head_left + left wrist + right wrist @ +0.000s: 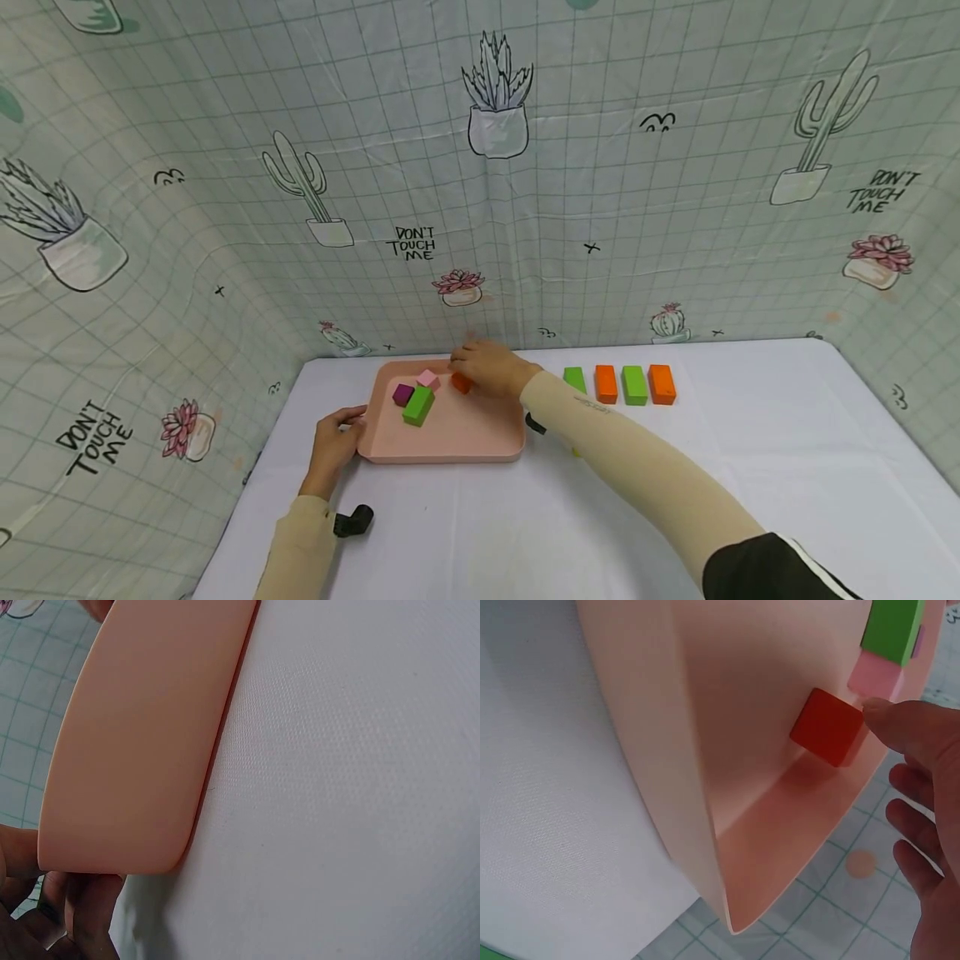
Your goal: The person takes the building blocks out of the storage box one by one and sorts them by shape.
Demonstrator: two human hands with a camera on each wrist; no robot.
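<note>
A shallow pink tray (480, 437) lies on the white table. My left hand (335, 442) grips its left edge, with fingers (94, 911) against the outer wall in the left wrist view. Over the tray's back right part is my right hand (491, 368). Its thumb (904, 724) reaches the corner of an orange block (827, 726), while the other fingers hang loosely bent beyond the rim; whether the thumb touches the block I cannot tell. A green block (418, 406), a purple block (402, 394) and a pink block (428, 380) sit together in the tray's left half.
Right of the tray stands a row: a green block (574, 380), an orange block (606, 384), another green block (634, 385) and another orange block (662, 384). A small yellow-green thing (576, 452) is mostly hidden under my right forearm. A patterned cloth (555, 200) hangs behind the table.
</note>
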